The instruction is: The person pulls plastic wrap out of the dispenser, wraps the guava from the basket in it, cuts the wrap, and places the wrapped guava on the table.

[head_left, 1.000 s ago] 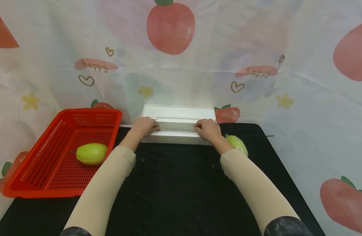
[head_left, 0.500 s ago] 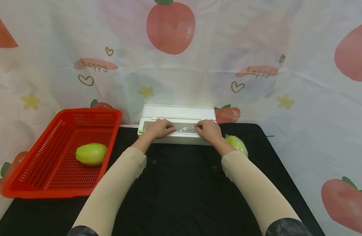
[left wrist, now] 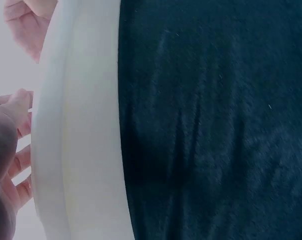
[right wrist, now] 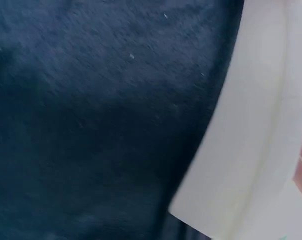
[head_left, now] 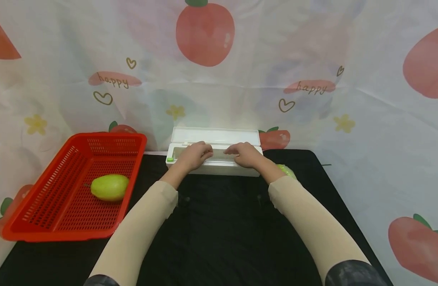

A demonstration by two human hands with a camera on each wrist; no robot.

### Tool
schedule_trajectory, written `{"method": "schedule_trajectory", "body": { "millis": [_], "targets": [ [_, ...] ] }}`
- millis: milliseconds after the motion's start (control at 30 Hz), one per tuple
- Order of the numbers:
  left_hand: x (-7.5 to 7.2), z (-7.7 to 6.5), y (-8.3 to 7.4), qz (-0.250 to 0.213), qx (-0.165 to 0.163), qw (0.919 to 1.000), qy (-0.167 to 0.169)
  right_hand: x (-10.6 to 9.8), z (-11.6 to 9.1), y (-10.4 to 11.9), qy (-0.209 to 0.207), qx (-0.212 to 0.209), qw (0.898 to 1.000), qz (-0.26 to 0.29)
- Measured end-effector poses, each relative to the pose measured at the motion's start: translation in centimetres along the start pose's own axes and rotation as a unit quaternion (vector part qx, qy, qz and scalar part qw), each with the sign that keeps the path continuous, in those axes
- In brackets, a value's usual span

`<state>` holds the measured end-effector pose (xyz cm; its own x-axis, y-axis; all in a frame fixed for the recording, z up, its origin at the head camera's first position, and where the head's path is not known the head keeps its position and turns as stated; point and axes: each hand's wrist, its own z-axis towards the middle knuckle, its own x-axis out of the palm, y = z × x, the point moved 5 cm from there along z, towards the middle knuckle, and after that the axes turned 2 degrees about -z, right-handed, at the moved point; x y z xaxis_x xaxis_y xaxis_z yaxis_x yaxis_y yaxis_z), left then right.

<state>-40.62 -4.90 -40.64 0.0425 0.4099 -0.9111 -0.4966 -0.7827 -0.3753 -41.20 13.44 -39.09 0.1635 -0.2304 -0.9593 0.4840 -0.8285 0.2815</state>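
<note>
A: Where's the white box [head_left: 222, 170]?
B: At twelve o'clock on the black table [head_left: 219, 234], its lid [head_left: 216, 136] tipped up at the back, a green piece [head_left: 170, 159] on its left end.
A: And the hands?
B: Both are over it. The left hand [head_left: 194, 155] has bent fingers, thumb near forefinger; I can't tell whether it pinches anything. The right hand [head_left: 245, 155] is released, fingers extended.
A: Anything else?
B: At ten o'clock, a red basket [head_left: 61, 235] holding a green fruit [head_left: 109, 187]. At one o'clock, something yellow-green [head_left: 288, 171], partly hidden behind the right forearm.
</note>
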Motion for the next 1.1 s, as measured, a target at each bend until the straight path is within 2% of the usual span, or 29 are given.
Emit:
{"method": "schedule_trajectory", "body": {
  "millis": [100,167,233,433,567,700,867,1033,1100],
  "targets": [
    [0.2,0.0,-0.1,0.012,0.024,0.9996,-0.006,0.3,0.4,0.1,0.086,-0.012,0.996,0.029],
    [0.3,0.0,-0.2,0.016,0.044,0.9989,-0.009,0.4,0.5,-0.1,0.113,-0.01,0.993,0.027],
    [0.4,0.0,-0.3,0.012,0.062,0.998,-0.009,0.5,0.6,-0.3,0.123,-0.008,0.992,0.002],
    [-0.1,-0.7,-0.6,0.007,0.103,0.9946,-0.011,0.3,0.3,-0.3,0.103,-0.002,0.987,-0.123],
    [-0.5,-1.1,-0.7,0.012,0.109,0.994,-0.004,0.1,0.0,-0.1,0.075,0.016,0.982,-0.17],
    [-0.6,-1.3,-0.6,0.027,0.106,0.994,0.004,-0.1,-0.4,-0.1,0.025,0.033,0.976,-0.214],
    [-0.3,-1.6,-0.1,0.047,0.098,0.994,-0.003,-0.4,-1.0,-0.4,-0.028,0.029,0.976,-0.212],
    [-0.3,-1.9,0.3,0.054,0.09,0.9942,-0.025,-0.7,-1.1,-0.9,-0.017,0.027,0.982,-0.186],
    [-0.2,-2.0,0.4,0.055,0.081,0.995,-0.019,-0.7,-1.1,-1.2,-0.007,0.021,0.983,-0.181]
  ]
}}
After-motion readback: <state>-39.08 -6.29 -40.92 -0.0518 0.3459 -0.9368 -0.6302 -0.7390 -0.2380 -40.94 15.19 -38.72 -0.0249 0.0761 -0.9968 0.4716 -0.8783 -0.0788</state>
